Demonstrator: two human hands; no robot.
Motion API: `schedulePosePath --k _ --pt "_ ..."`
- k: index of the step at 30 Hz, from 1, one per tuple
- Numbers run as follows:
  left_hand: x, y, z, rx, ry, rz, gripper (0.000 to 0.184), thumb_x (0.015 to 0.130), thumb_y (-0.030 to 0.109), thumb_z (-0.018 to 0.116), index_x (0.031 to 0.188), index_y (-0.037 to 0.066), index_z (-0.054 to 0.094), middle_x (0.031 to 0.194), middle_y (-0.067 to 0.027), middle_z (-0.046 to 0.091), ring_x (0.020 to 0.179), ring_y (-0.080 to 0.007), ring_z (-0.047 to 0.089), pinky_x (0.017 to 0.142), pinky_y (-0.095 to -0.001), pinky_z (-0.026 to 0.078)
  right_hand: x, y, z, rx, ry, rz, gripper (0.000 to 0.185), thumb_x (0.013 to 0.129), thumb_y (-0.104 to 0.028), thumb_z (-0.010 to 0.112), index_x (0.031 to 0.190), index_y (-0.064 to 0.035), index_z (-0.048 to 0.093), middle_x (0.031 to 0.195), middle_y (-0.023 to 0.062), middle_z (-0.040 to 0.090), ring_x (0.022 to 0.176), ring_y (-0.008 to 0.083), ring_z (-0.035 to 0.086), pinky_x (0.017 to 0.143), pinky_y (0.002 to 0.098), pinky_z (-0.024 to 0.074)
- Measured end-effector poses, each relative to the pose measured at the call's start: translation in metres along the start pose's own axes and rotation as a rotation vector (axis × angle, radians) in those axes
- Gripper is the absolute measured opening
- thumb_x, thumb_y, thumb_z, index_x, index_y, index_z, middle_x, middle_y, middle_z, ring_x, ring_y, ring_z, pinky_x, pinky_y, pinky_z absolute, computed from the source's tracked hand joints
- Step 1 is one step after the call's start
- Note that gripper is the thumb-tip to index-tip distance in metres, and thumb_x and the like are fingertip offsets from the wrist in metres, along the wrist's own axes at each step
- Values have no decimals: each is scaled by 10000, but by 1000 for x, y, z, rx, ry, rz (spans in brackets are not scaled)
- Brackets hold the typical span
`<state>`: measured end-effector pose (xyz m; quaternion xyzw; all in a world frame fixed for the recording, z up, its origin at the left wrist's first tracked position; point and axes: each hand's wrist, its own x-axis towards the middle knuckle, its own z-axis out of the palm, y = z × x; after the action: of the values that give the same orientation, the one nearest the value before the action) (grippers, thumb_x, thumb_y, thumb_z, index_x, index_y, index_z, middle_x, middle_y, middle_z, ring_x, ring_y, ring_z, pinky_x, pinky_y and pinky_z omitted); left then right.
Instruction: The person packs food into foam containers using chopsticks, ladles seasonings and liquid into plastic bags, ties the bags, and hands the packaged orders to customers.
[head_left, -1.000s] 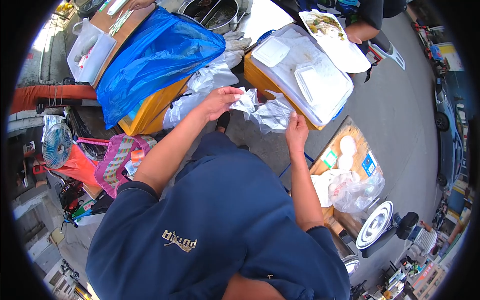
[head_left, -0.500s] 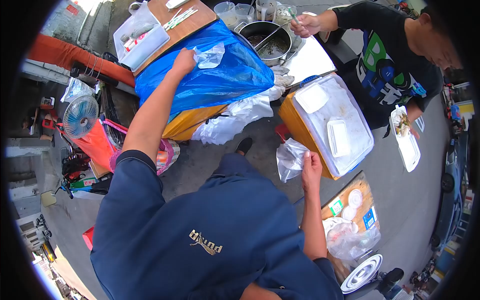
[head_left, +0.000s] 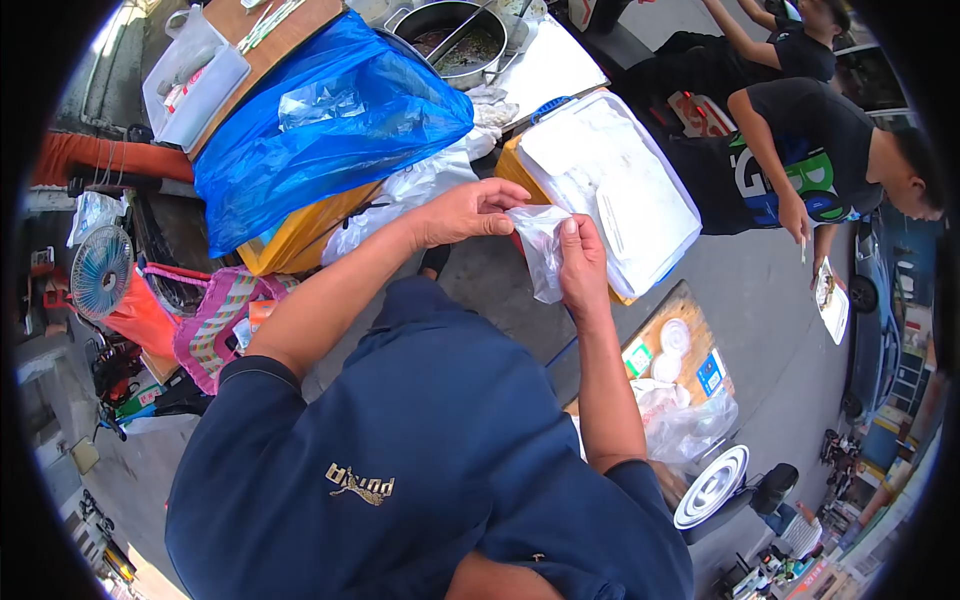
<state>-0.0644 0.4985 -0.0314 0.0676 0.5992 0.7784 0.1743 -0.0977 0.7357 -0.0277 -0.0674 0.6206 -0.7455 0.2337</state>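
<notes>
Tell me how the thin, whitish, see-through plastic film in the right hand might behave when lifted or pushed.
The whitish plastic film is probably floppy, since it hangs in creases from the right hand. It is likely light for its size, as a pinch near one edge seems to hold it. Pushed, it would probably crumple, because it looks thin and translucent.

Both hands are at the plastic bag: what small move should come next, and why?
Probably pinch the plastic bag with the left hand to steady it: the right hand grips its right side, while the left hand is close by its upper left edge, contact unclear.
</notes>
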Motion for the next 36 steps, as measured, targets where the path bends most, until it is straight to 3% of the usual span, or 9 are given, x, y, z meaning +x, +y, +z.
schedulePosePath --k 6,9,13,18,20,24,29,32,36 --pt "22 -33 14 -130 -69 -185 455 862 154 781 1248 42 565 1110 -71 665 1004 -163 657 911 -303 525 -1 1 -20 -354 31 -150 266 1072 -280 506 982 -44 589 793 -27 561 720 53 498 649 237 431" --pt "26 -39 15 -483 -13 -217 245 882 81 729 1064 92 565 1012 -59 667 934 -182 687 819 -358 581 1 -3 -23 -584 101 -187 240 1049 -247 542 968 -28 598 729 74 613 652 168 569 613 319 465" --pt "38 -37 6 -624 72 -257 284 888 50 708 1116 98 545 1011 -70 682 917 -187 697 735 -328 578 18 -8 -23 -894 137 -235 211 1018 -228 570 977 -24 603 755 198 669 682 373 653 626 432 498" --pt "74 -20 -28 -512 139 -291 327 886 62 724 1141 93 522 973 -58 671 902 -189 704 711 -322 573 73 -11 -18 -1100 222 -273 256 987 -267 610 1073 -26 599 943 210 683 815 401 656 704 468 504" --pt "91 -6 -47 -462 182 -278 373 880 61 735 1168 98 500 988 -60 661 893 -189 694 707 -321 575 88 -33 2 -1439 444 -703 376 943 -310 665 1128 4 571 1043 188 623 879 380 624 744 446 504" --pt "117 21 -80 -531 201 -246 401 881 92 751 1185 82 491 1017 -66 646 910 -187 676 719 -337 584 123 -49 55 -1028 230 -308 417 866 -322 755 1048 8 575 964 142 570 820 329 592 705 417 483" --pt "133 48 -146 -683 153 -231 384 918 206 739 1237 116 546 1101 -55 657 1017 -180 651 892 -388 546 204 -33 70 -704 145 -438 219 906 -153 738 876 9 593 755 72 556 651 167 499 614 291 423" --pt "135 74 -189 -825 150 -126 288 948 203 696 1195 110 580 1034 -30 672 992 -187 665 914 -406 544 239 -13 63 -269 213 6 173 896 -128 698 843 16 618 809 106 621 693 213 569 665 349 479" --pt "155 68 -255 -751 140 -30 186 969 192 672 1124 109 610 934 23 629 771 -110 584 824 -352 536 275 46 2 -840 142 339 280 845 -181 746 1025 7 642 923 149 646 808 272 651 773 378 530"
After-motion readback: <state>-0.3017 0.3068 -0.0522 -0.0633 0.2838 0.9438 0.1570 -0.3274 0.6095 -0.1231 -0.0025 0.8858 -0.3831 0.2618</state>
